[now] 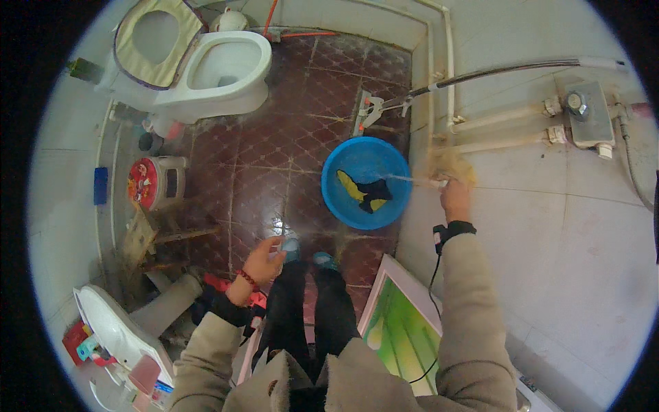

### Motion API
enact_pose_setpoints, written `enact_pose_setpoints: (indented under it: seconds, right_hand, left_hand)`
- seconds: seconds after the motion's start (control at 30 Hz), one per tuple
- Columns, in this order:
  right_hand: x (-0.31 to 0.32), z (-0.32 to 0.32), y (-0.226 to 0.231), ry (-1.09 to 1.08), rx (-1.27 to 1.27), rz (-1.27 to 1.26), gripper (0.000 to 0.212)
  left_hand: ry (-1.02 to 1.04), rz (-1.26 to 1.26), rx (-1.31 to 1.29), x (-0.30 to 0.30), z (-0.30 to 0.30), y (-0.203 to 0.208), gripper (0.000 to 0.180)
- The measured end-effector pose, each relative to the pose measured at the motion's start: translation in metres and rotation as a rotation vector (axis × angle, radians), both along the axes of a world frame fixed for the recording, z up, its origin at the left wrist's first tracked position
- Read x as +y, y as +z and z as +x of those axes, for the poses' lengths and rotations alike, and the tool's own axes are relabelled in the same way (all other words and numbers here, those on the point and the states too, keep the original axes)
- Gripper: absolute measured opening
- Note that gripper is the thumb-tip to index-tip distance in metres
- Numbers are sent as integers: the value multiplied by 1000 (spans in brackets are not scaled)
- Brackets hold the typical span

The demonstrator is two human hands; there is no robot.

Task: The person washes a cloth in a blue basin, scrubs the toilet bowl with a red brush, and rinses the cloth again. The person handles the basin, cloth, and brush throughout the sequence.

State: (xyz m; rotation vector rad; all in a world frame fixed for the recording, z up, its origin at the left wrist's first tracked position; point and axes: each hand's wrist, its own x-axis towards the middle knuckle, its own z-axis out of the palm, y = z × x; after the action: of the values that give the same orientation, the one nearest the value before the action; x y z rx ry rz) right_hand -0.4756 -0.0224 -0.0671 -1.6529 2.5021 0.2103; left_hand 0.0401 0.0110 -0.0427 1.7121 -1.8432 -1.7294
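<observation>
My right hand is raised by the right wall, its fingers closed beside a blurred yellowish area; what they hold is hidden. A thin pale streak, which looks like running water, stretches from beside that hand to the blue basin. The round basin stands on the floor, with a crumpled black-and-yellow cloth inside. My left hand hovers over the floor near my left foot. Its fingers are partly bent and apart, with nothing visible in them.
A toilet with raised lid stands far left. Nearby are a small stool and, closer, a washbasin. A floor squeegee lies beyond the blue basin. Pipes and a water valve box run along the right wall; a green-panelled board leans close by.
</observation>
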Motion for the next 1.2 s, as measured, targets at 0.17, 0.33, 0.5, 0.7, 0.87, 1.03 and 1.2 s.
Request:
enact_pose_setpoints:
  seconds: [0.17,0.33,0.5,0.7,0.87,1.03,1.2]
  right_hand:
    - [6,6,20,55,-79,-102,25]
    - [6,-5,7,1,-25,-48,24]
    - [3,-17,-13,26,13,-66,15]
    - [2,-11,-5,33,22,-124,19]
    - [-2,-6,4,-4,22,44,20]
    - [9,-10,-1,75,-112,-100,29]
    - [43,-9,-13,291,-22,-119,34]
  left_hand:
    - [88,-23,-15,50,0,9,44]
    - [57,-86,-54,95,3,42,44]
    - [166,-28,-126,127,16,97,43]
    - [248,-111,-193,179,46,114,44]
    - [330,14,-186,212,61,117,46]
    - [391,60,-139,223,67,125,42]
    - [488,78,-156,245,83,142,43]
